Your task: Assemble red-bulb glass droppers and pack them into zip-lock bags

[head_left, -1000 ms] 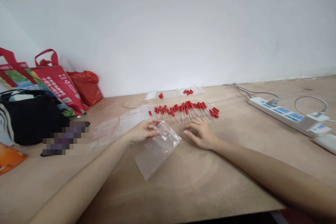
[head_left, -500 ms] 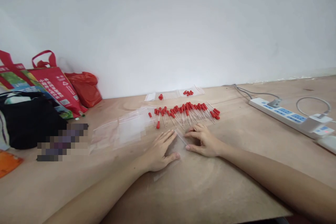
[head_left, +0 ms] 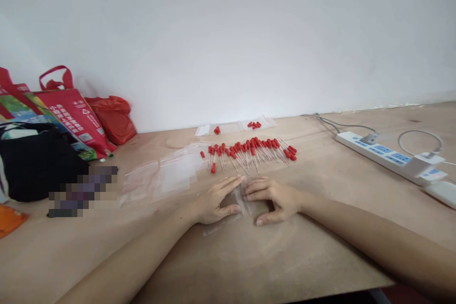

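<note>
Left hand and right hand, each grip spread flat, pressed a clear bag against the counter.

Left hand and right hand lie palm-down on a wooden table, fingertips meeting over a clear plastic bag; red-capped droppers lie just beyond the fingertips

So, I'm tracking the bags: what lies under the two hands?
A clear plastic bag, flat under the left hand and right hand; only a strip between them shows, the rest covered.
</note>
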`<state>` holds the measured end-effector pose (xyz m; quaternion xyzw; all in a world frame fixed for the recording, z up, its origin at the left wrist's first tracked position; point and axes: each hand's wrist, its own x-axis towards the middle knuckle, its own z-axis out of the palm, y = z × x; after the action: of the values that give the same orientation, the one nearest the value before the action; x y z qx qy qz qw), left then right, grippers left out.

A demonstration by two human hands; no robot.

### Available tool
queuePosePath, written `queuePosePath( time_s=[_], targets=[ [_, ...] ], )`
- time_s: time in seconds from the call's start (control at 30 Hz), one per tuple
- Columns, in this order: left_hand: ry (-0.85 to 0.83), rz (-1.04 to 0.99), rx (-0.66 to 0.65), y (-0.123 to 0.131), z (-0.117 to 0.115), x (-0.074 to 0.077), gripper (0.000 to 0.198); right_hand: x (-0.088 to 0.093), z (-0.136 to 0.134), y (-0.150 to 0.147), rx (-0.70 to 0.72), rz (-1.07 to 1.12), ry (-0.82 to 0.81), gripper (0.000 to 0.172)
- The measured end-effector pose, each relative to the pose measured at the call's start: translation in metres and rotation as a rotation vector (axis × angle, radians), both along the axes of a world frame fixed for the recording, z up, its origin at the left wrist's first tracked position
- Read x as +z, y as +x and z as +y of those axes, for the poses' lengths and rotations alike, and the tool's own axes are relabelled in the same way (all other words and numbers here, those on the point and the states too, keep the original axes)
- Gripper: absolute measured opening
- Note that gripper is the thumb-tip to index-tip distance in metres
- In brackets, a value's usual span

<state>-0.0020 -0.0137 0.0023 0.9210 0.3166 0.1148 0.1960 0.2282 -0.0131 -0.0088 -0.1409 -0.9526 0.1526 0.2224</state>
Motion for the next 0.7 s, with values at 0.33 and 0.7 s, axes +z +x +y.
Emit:
queuePosePath(
  time_s=[0.33, 0.7],
  targets=[
    [0.064, 0.054, 0.049, -0.013, 0.0, 0.003, 0.064, 0.006, 0.0, 0.004, -0.066, -0.1, -0.056, 0.049],
    [-0.041, 0.036, 0.065, -0.019, 0.005, 0.009, 0.058, 0.004, 0.001, 0.002, -0.011, -0.161, 0.019, 0.067]
  ],
)
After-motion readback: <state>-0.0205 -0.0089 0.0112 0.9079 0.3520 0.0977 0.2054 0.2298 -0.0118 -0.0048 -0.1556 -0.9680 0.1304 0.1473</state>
